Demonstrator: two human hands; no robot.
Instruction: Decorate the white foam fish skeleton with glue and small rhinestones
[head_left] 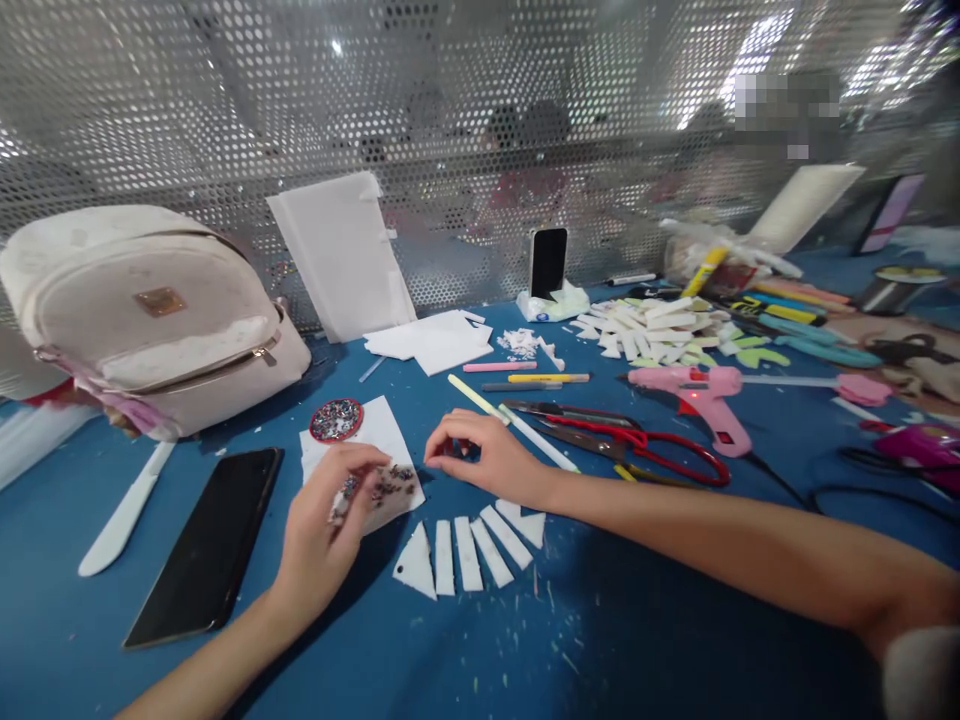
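Note:
A white sheet of paper (384, 430) lies on the blue table, with small dark, shiny bits (397, 485) scattered on it. A round, red-rimmed container (337, 420) full of similar bits stands on the sheet's far part. Over its near left side is my left hand (326, 515), fingers bent, thumb and forefinger slightly apart. My right hand (484, 455) is just right of the paper, thumb and forefinger pinched together; anything between them is too small to make out. Below the hands, flat white pieces (469, 553) form a curved row, the left one a triangle with a dark dot.
At left are a pale backpack (150, 310), a black phone (206, 545) and a white plastic knife (127, 515). Right of my hands lie red-handled scissors (675, 450), pens (549, 378) and a pink glue gun (705, 395) with its cable. White offcuts (660, 325) are heaped behind.

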